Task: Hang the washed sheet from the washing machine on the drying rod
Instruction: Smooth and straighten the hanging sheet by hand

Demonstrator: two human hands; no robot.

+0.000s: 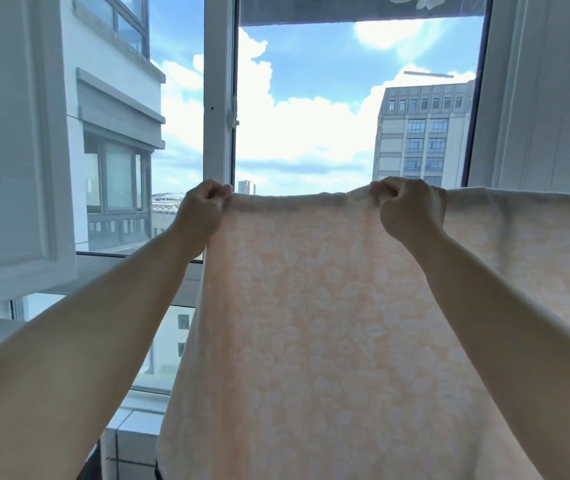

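Above the sheet (328,323) there is open air up to the window frame (219,98). The sheet itself blocks everything below its top edge. Left of the sheet, an open window sash (17,150) juts inward, narrowing that side.

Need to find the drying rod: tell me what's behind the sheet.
Above the sheet, gripped by the left hand and right hand, the window frame, sky and buildings show. Directly behind it everything is covered; no rod is visible.
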